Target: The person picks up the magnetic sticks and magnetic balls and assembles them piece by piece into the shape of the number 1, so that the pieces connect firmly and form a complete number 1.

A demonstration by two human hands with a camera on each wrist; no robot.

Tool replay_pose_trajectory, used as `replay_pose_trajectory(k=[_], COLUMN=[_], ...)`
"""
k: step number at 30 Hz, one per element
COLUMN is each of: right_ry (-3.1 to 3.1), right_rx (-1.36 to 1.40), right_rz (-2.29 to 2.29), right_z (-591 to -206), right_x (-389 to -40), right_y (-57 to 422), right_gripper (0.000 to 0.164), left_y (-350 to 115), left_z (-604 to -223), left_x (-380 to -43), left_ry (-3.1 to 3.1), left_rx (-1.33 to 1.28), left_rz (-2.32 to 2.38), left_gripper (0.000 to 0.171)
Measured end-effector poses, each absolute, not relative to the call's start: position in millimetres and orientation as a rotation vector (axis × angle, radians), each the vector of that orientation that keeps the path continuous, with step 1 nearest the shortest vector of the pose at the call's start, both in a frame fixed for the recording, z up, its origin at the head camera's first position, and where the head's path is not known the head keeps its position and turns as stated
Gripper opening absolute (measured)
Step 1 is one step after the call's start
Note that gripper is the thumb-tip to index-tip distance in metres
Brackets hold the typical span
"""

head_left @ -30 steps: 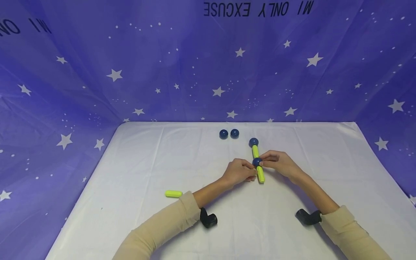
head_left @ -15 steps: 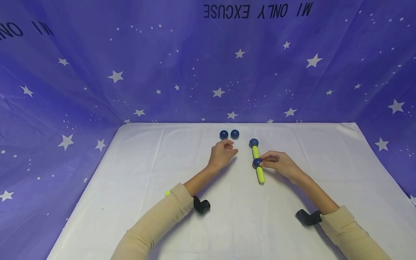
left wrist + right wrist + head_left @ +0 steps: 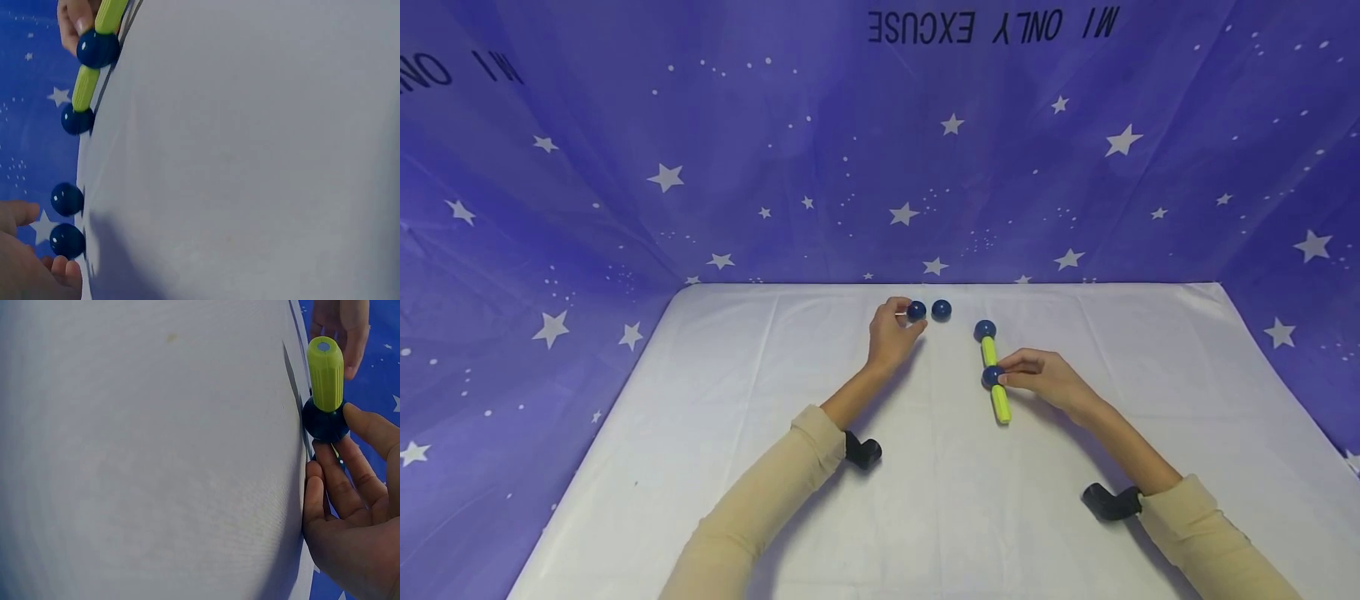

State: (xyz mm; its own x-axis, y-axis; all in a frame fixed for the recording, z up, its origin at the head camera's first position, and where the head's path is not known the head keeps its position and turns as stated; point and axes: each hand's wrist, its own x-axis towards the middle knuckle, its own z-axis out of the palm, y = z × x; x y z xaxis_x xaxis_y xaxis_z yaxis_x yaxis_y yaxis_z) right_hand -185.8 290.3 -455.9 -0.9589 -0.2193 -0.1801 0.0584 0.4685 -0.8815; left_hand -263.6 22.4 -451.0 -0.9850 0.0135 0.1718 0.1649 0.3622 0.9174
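Observation:
Two loose blue balls lie near the far table edge. My left hand [image 3: 891, 335] is at the left blue ball [image 3: 917, 311], fingers on its far left side and thumb on its near side. In the left wrist view the thumb stands apart from that ball [image 3: 67, 240]; whether the fingertips touch it, I cannot tell. The other loose ball [image 3: 942, 310] sits just right of it. My right hand [image 3: 1047, 381] pinches the middle blue ball [image 3: 326, 420] of a straight chain. A yellow-green stick [image 3: 1002, 405] extends nearer, another stick [image 3: 988, 350] leads to the end ball [image 3: 985, 330].
A white cloth [image 3: 955, 517] covers the table, backed by a purple starry curtain [image 3: 820, 150]. Black curved pieces, one on the left wrist [image 3: 863, 451] and one on the right wrist [image 3: 1111, 502], stick out from the sleeves.
My left hand has left the chain and moved away and to the left, to the loose balls. The left sleeve now hides the spare yellow-green stick. My right hand stays in place.

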Motion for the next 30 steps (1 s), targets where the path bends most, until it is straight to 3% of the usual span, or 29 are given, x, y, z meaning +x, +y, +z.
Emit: replay_pose_trajectory(k=[14, 30], right_ry=[2.452, 2.466], right_rx=[-0.131, -0.104], right_rz=[-1.483, -1.46], right_z=[-455, -454], right_x=[-186, -187], right_y=[289, 290], right_gripper=[0.042, 0.041], left_y=[29, 34], left_z=[-460, -460], left_x=[-285, -288], left_ry=[-2.517, -2.657], left_rx=[-0.004, -0.053], left_rz=[-1.777, -1.479], left_gripper=[0.056, 0.039])
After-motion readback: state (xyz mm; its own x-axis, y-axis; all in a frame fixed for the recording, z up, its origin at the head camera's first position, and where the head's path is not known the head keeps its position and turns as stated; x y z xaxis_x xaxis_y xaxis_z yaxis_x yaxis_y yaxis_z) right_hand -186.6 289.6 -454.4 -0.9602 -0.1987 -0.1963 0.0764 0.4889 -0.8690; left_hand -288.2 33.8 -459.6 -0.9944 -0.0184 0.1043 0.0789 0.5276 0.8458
